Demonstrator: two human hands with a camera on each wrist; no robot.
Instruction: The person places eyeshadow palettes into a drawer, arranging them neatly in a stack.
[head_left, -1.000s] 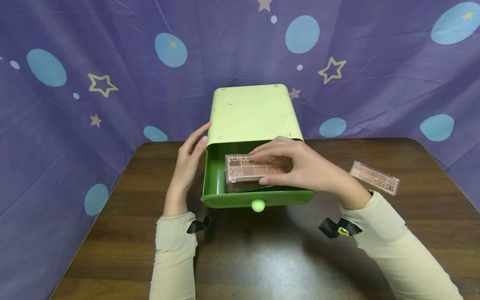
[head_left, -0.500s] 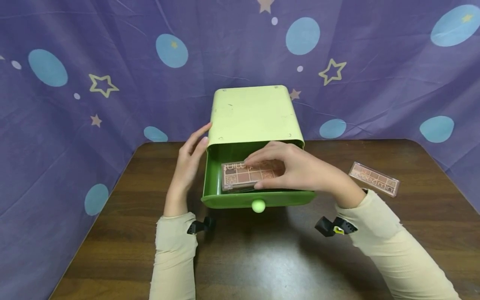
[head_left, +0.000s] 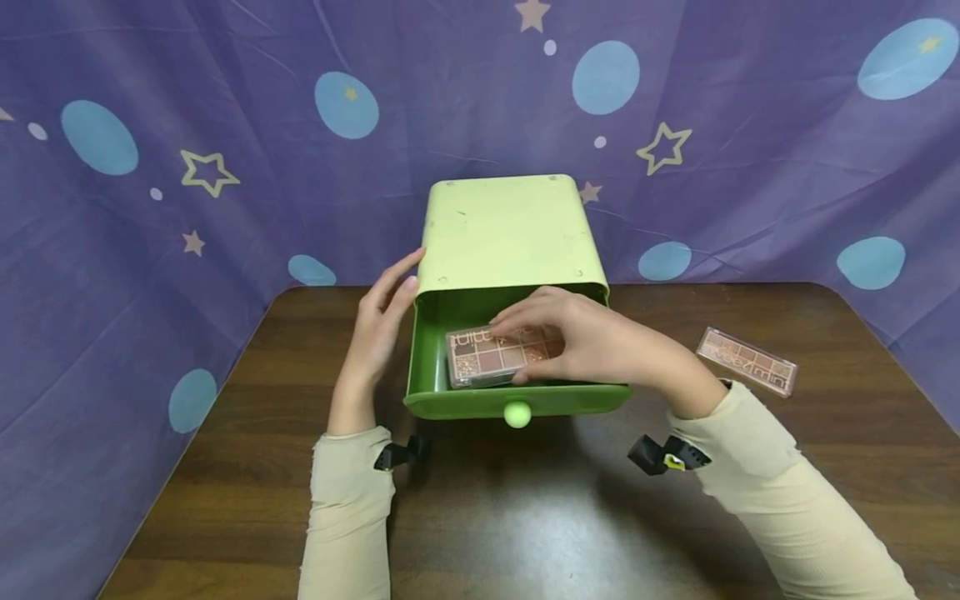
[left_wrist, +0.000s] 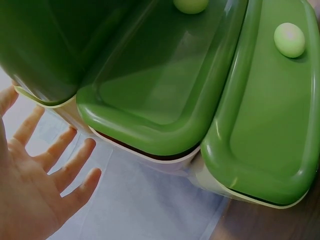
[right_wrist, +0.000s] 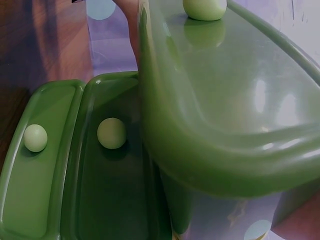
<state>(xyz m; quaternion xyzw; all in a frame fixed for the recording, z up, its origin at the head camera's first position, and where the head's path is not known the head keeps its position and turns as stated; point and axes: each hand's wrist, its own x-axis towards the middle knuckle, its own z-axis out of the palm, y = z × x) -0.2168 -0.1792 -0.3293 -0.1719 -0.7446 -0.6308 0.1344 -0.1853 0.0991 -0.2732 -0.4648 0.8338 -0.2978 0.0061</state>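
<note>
A pale green drawer cabinet (head_left: pixel 510 233) stands on the table with its top green drawer (head_left: pixel 450 406) pulled out. Inside that drawer, my right hand (head_left: pixel 592 333) pinches a clear-lidded eyeshadow palette (head_left: pixel 467 367) between thumb and fingers. The palette's right part is hidden behind the hand. My left hand (head_left: pixel 378 321) rests its fingertips against the cabinet's left side; in the left wrist view the left hand (left_wrist: pixel 40 185) has its fingers spread and holds nothing. The right wrist view does not show the right hand's grip.
Another eyeshadow palette (head_left: pixel 748 362) lies on the wooden table (head_left: pixel 262 500) to the right of the cabinet. Below the open drawer, two shut drawers with round knobs (left_wrist: pixel 289 40) show in both wrist views. A purple patterned cloth (head_left: pixel 480 100) hangs behind.
My right hand has lowered the palette deeper into the drawer and slightly left. Another palette, visible beneath it a second ago, is now hidden. The left hand has stayed in place.
</note>
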